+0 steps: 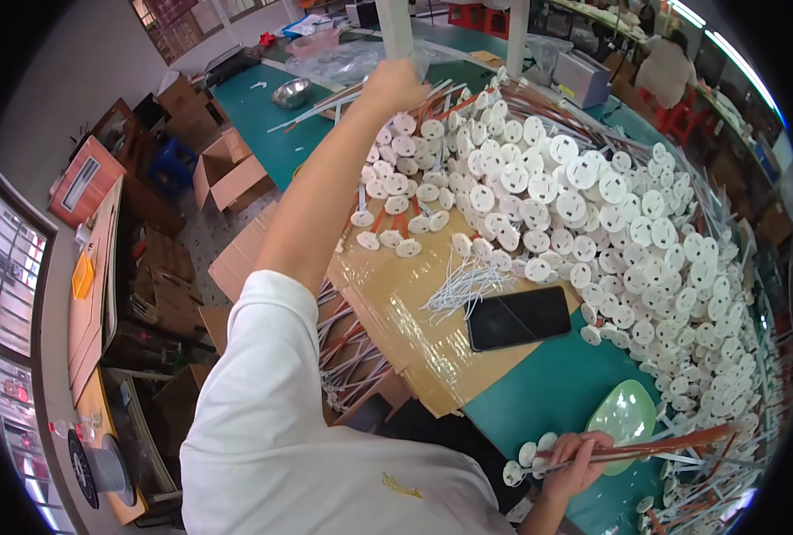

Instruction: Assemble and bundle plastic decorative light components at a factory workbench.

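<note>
My right hand (575,464) is closed round a bundle of brown and white leads (660,446). Several white discs sit at the bundle's left end, next to my wrist. Stretched far forward, my left hand (395,86) is closed above the far side of the table, near loose leads and the edge of a pile. What its fingers hold, if anything, cannot be made out. A large heap of white slotted discs with leads (584,196) covers the right and middle. Below my left forearm, a few more discs lie on brown cardboard.
A black phone (520,318) and thin white ties (468,283) lie on the cardboard sheet (405,312). A pale green dish (624,415) rests on the green table (539,383). A metal bowl (291,93) stands far left. An open carton (233,169) is beside the table. A person (669,67) sits far right.
</note>
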A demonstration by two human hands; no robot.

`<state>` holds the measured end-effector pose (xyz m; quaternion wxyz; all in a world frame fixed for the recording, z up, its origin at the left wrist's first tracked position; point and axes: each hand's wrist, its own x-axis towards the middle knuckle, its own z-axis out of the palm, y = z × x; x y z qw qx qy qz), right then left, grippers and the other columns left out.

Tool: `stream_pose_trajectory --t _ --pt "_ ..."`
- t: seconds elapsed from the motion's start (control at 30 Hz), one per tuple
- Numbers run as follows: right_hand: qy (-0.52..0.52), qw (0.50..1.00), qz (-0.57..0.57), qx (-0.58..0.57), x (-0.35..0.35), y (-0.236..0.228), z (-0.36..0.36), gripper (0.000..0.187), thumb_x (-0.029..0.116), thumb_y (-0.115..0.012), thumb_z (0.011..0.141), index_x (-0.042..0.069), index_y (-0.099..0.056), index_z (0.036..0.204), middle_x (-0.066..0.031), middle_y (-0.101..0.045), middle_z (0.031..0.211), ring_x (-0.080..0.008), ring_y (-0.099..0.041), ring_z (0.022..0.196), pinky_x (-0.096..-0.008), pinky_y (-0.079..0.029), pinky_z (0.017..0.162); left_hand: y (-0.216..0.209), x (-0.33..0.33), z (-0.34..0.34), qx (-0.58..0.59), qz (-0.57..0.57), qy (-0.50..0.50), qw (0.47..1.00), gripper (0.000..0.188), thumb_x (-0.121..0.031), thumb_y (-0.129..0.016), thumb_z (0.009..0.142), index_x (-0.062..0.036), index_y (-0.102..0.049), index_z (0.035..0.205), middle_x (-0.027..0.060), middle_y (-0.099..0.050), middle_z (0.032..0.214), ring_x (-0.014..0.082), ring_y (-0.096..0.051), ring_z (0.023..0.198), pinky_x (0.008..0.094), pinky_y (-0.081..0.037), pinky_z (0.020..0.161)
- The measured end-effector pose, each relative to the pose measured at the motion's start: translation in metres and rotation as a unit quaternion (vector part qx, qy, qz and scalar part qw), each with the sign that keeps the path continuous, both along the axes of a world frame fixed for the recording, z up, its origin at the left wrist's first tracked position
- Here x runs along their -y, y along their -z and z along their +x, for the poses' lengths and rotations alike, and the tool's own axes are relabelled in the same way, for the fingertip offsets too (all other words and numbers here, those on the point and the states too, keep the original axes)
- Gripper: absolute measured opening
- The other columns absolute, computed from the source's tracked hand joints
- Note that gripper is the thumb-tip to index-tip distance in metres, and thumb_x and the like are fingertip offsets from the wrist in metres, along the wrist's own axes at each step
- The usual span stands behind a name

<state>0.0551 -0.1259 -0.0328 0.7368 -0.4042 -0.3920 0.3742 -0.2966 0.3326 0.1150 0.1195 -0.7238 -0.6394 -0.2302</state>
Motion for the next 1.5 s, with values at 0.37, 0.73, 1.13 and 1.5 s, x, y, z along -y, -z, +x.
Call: stream_pose_trajectory --t 0.37,0.73,1.13,1.5 --pt "0.072 0.996 -0.052 -0.018 0.010 0.004 -0.004 0.014 0.014 -0.049 0.097 0.003 -0.043 0.091 -0.0026 -0.039 0.053 -0.0110 -0.037 0.041 -0.0234 -0.031 0.039 0.073 -0.087 0.002 0.043 -0.215 -0.091 0.972 0.052 -0.045 -0.072 0.067 -0.0062 -0.071 0.101 0.0160 -0.068 0.104 0.0308 -0.065 0.098 0.0377 -0.051 0.086" --pt "0.063 0.996 -0.042 -0.038 -0.005 0.009 -0.006 0.015 0.017 -0.049 0.098 0.004 -0.044 0.093 -0.0007 -0.035 0.050 -0.0094 -0.032 0.038 -0.0230 -0.025 0.037 0.045 -0.105 -0.024 0.136 -0.267 0.094 0.949 0.025 -0.023 -0.069 0.067 0.0010 -0.067 0.074 0.0121 -0.062 0.068 0.0235 -0.060 0.060 0.0368 -0.046 0.053" --pt "0.079 0.993 -0.075 -0.040 0.018 -0.002 -0.011 0.011 0.011 -0.048 0.097 0.003 -0.044 0.091 -0.0029 -0.039 0.055 -0.0098 -0.037 0.044 -0.0235 -0.032 0.041 0.013 -0.059 -0.038 0.502 -0.272 0.142 0.808 0.015 -0.018 -0.060 0.085 -0.0045 -0.058 0.091 0.0069 -0.061 0.074 0.0189 -0.058 0.058 0.0334 -0.047 0.052" --pt "0.086 0.994 -0.059 -0.028 0.021 0.003 -0.012 0.010 0.010 -0.047 0.096 0.003 -0.042 0.092 -0.0026 -0.037 0.055 -0.0101 -0.035 0.043 -0.0231 -0.030 0.040 0.022 -0.033 -0.002 0.529 -0.281 0.136 0.789 0.070 -0.070 -0.050 0.084 -0.0081 -0.053 0.116 0.0054 -0.059 0.076 0.0152 -0.056 0.066 0.0352 -0.047 0.061"
